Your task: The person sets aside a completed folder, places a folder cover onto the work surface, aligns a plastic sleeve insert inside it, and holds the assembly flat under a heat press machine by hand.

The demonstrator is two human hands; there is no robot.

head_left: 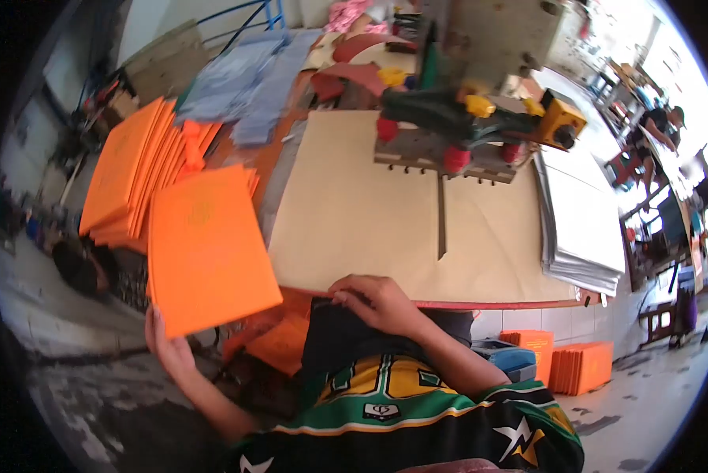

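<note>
At the lower left corner of an orange cover (pixel 210 260), my left hand (pixel 170 347) grips its edge, with the fingers partly hidden by it. The cover is flat and rectangular, with a faint gold emblem in its upper part. More orange covers (pixel 125 169) lie fanned in a pile just behind it. My right hand (pixel 377 303) is at the front edge of the worktable, fingers loosely bent and thumb apart, with nothing visible in it. Beyond it lies a tan sheet (pixel 354 205) covering the tabletop.
A dark press-like machine (pixel 448 118) with red and yellow parts stands over the table's back. White sheets (pixel 582 213) are stacked at right, clear plastic sleeves (pixel 236 75) at back left. Orange bundles (pixel 581 367) sit on the floor. Another person (pixel 661 130) sits far right.
</note>
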